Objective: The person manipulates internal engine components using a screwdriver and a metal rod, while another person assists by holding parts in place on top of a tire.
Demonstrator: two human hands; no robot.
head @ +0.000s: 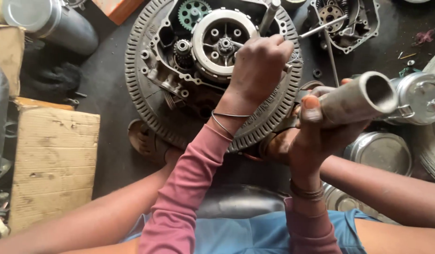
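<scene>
Covering dark greasy floor (109,103): engine parts (217,42).

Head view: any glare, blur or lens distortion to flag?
Head view: soft daylight, no hard shadows; mild glare on the metal canister; the grey pipe in the right hand looks enlarged and slightly soft; left hand and engine sharp.

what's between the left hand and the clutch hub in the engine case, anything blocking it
Nothing visible blocks it. The left hand already reaches over the clutch hub with a thin metal rod; the right hand holds a metal pipe off to the side.
</scene>
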